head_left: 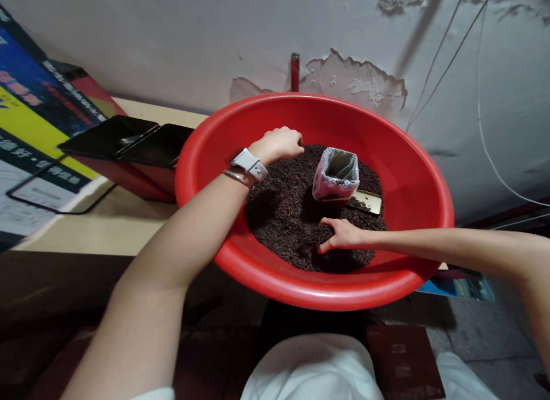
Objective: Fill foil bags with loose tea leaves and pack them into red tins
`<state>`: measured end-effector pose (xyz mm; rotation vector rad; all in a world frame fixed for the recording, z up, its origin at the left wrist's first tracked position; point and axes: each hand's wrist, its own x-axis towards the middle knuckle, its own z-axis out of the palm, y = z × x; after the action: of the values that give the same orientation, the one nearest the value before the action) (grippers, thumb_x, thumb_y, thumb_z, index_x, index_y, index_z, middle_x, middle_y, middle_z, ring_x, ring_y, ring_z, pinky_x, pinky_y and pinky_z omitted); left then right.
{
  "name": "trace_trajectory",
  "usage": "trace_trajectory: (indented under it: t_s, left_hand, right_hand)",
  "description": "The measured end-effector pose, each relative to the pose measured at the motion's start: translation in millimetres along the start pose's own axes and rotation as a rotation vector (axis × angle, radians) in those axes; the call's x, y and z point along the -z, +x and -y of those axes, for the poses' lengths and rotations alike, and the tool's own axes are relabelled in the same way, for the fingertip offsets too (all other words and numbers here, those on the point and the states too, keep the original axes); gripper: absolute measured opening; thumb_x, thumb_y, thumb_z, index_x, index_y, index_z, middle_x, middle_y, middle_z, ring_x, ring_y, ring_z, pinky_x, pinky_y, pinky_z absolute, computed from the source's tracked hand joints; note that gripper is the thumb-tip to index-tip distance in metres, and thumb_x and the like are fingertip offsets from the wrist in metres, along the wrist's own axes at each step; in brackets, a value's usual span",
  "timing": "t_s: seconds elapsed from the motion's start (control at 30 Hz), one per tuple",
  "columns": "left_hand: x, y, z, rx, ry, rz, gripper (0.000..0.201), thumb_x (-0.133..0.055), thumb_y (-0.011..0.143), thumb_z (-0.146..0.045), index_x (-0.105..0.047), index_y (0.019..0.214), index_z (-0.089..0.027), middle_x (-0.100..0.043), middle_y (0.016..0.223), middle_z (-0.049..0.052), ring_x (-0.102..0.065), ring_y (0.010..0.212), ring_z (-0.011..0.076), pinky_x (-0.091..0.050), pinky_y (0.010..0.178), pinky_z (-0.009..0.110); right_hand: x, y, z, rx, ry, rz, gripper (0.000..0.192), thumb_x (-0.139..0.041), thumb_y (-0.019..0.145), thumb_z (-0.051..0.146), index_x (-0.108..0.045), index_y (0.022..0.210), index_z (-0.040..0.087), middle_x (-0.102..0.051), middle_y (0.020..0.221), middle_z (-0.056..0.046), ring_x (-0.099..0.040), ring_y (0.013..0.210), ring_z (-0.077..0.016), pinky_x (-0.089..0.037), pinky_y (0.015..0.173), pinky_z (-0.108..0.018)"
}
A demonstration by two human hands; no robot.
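A large red basin (412, 176) is seen with a heap of dark loose leaves (283, 216) inside, and a small open bag (336, 174) is stood upright in the middle of the heap. The left hand (279, 144) is curled loosely at the far edge of the leaves, and what it holds cannot be told. The right hand (344, 235) is laid on the near side, fingers pressed into the leaves, perhaps closed on a pinch of them.

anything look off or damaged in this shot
The wall paint behind the red basin is peeling in patches. Inside the basin nothing looks spilled: the dark loose tea stays within the rim, the small bag stands upright, and the left hand and right hand rest on the tea.
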<state>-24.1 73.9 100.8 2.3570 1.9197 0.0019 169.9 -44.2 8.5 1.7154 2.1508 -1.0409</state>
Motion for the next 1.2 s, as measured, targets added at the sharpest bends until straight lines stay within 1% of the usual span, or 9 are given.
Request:
trace_trajectory:
  t_s: [0.17,0.3,0.47,0.67,0.8,0.9,0.97,1.07,1.2]
  left_hand:
    - [1.7,-0.7,4.9,0.058,-0.03,-0.038,0.047,-0.048,0.091,-0.039,-0.061,0.132,-0.022,-0.063,0.13,0.011,-0.059,0.117,0.0324,-0.047,0.097,0.041]
    - [5.4,-1.9,10.0,0.1,-0.069,-0.113,0.046,-0.048,0.091,-0.04,-0.063,0.13,-0.021,-0.064,0.129,0.012,-0.059,0.118,0.0334,-0.048,0.097,0.043]
    - [7.5,-2.6,9.8,0.111,-0.081,-0.138,0.043,-0.047,0.091,-0.037,-0.064,0.127,-0.019,-0.065,0.127,0.013,-0.06,0.116,0.0337,-0.049,0.095,0.044]
    - [4.9,-0.4,10.2,0.103,-0.091,-0.132,0.042,-0.047,0.091,-0.036,-0.064,0.126,-0.021,-0.065,0.126,0.012,-0.06,0.115,0.0325,-0.049,0.095,0.043]
    - [5.7,-2.2,9.8,0.104,-0.096,-0.142,0.043,-0.049,0.091,-0.037,-0.064,0.127,-0.021,-0.065,0.126,0.012,-0.06,0.115,0.0324,-0.049,0.096,0.043]
    - [8.1,-5.9,6.9,0.121,-0.11,-0.131,0.042,-0.049,0.091,-0.037,-0.064,0.128,-0.022,-0.065,0.127,0.012,-0.06,0.116,0.0312,-0.049,0.097,0.041]
    - [9.8,-8.3,4.6,0.128,-0.115,-0.126,0.042,-0.05,0.092,-0.037,-0.064,0.128,-0.022,-0.065,0.128,0.011,-0.059,0.117,0.0303,-0.048,0.098,0.04]
    - [11.1,-10.5,2.3,0.117,-0.113,-0.11,0.042,-0.05,0.092,-0.036,-0.063,0.129,-0.021,-0.064,0.129,0.01,-0.058,0.118,0.0301,-0.047,0.099,0.041]
    - [10.7,-10.8,1.7,0.105,-0.109,-0.087,0.043,-0.049,0.092,-0.034,-0.062,0.131,-0.02,-0.061,0.133,0.012,-0.056,0.122,0.0314,-0.045,0.101,0.042]
  right_hand:
    - [33.5,-6.0,52.8,0.245,0.125,-0.092,0.052,-0.078,0.066,0.039,-0.062,0.112,0.022,-0.065,0.095,-0.003,-0.063,0.095,-0.0241,-0.051,0.08,-0.032]
    - [86.1,-2.2,62.9,0.291,0.272,-0.277,0.041,-0.077,0.064,0.034,-0.06,0.1,0.021,-0.063,0.083,0.0,-0.062,0.079,-0.0191,-0.051,0.065,-0.029]
    - [141.4,8.9,43.2,0.275,0.169,-0.603,0.047,-0.075,0.067,0.034,-0.06,0.109,0.02,-0.064,0.101,-0.005,-0.06,0.096,-0.0218,-0.053,0.086,-0.039]
    - [162.2,5.2,33.7,0.316,0.019,-0.764,0.065,-0.074,0.074,0.038,-0.05,0.131,0.018,-0.06,0.117,-0.011,-0.056,0.111,-0.0273,-0.046,0.097,-0.05]
    - [146.2,-11.7,43.0,0.494,-0.161,-0.729,0.05,-0.07,0.079,0.033,-0.055,0.125,0.019,-0.06,0.118,-0.01,-0.055,0.113,-0.0274,-0.044,0.1,-0.05]
    - [111.0,-20.3,41.3,0.626,-0.314,-0.438,0.05,-0.07,0.079,0.03,-0.056,0.126,0.018,-0.06,0.119,-0.011,-0.056,0.113,-0.0267,-0.045,0.101,-0.047]
    - [78.8,-19.6,32.9,0.664,-0.433,-0.15,0.069,-0.077,0.073,0.033,-0.051,0.136,0.019,-0.052,0.134,-0.015,-0.05,0.125,-0.0312,-0.042,0.105,-0.049]
    - [30.4,-8.1,16.0,0.529,-0.576,0.202,0.118,-0.088,0.056,0.04,-0.026,0.154,0.024,-0.014,0.16,-0.023,-0.015,0.145,-0.0472,-0.03,0.107,-0.067]
    - [-7.2,24.3,8.7,0.46,-0.546,0.276,0.134,-0.088,0.056,0.045,-0.003,0.158,0.027,0.012,0.161,-0.022,0.009,0.147,-0.0464,-0.021,0.104,-0.076]
